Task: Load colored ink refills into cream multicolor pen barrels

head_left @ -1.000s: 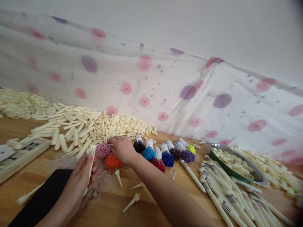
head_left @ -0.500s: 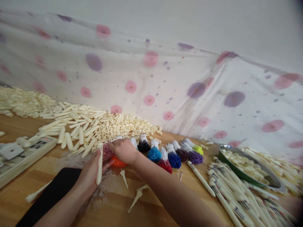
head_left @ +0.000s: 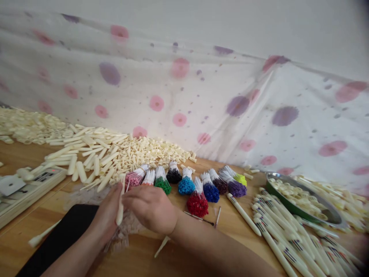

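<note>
My left hand (head_left: 108,213) is closed round a cream pen barrel (head_left: 120,204) held upright near the table's front. My right hand (head_left: 150,207) is curled right beside it, fingertips pinched at the barrel; what they pinch is too small to make out. Just behind the hands lies a row of refill bundles with coloured tips: pink (head_left: 135,177), green (head_left: 162,182), black (head_left: 174,175), blue (head_left: 186,184), red (head_left: 197,202), dark blue (head_left: 210,190), purple (head_left: 235,186) and yellow-green (head_left: 240,178).
Cream pen parts are heaped at the back left (head_left: 115,152). A power strip (head_left: 29,188) lies at the left, a black pad (head_left: 57,238) under my left arm. Finished pens (head_left: 282,234) and a green-rimmed metal bowl (head_left: 302,200) of parts sit right. A spotted cloth (head_left: 201,100) hangs behind.
My right hand drew back from the pink and orange bundles toward me and met the barrel in my left hand. The green and pink bundles it covered now show.
</note>
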Tool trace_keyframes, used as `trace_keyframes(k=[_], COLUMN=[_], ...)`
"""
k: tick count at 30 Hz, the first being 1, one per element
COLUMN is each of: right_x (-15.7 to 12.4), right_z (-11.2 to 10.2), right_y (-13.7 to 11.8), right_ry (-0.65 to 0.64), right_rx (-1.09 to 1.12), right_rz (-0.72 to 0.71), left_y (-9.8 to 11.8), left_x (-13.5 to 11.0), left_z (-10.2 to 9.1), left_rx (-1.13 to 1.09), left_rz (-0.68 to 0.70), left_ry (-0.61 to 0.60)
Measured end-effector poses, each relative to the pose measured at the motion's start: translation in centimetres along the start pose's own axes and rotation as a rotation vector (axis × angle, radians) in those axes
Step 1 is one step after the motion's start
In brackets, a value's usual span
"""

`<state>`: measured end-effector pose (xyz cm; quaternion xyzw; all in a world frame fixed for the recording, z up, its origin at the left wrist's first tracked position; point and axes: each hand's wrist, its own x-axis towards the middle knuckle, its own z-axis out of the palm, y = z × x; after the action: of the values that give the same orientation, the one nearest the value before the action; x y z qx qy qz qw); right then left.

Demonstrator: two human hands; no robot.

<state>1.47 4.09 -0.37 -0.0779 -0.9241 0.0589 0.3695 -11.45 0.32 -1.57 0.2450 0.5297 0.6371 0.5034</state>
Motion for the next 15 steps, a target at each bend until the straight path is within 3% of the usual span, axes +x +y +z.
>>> trace_keyframes(k=[3, 5, 8, 10, 15], right_x=[-1.2, -2.5, -5.1, -6.8, -8.6], right_z=[-2.1, -4.2, -7.3, -8.5, -9.1], right_y=[0.0, 0.6, 0.7, -0.1, -2.9], right_ry=[0.498, 0.751, 0.852, 0.875, 0.804], right_rx=[0.365, 0.548, 0.594, 0.651, 0.692], right_rz=[0.531, 0.748, 0.821, 0.873, 0.871], left_y=[-0.2, -0.8, -2.0, -2.9, -4.7], left_x=[-0.3, -0.7, -1.7, -2.4, -3.9], left_z=[-0.6, -1.1, -1.4, -1.2, -0.2], left_rx=[0.094, 0.215, 0.480, 0.593, 0.690], left_rz=[0.063, 0.117, 0.225, 0.266, 0.282], left_ry=[0.019, -0.033, -0.203, -0.253, -0.345])
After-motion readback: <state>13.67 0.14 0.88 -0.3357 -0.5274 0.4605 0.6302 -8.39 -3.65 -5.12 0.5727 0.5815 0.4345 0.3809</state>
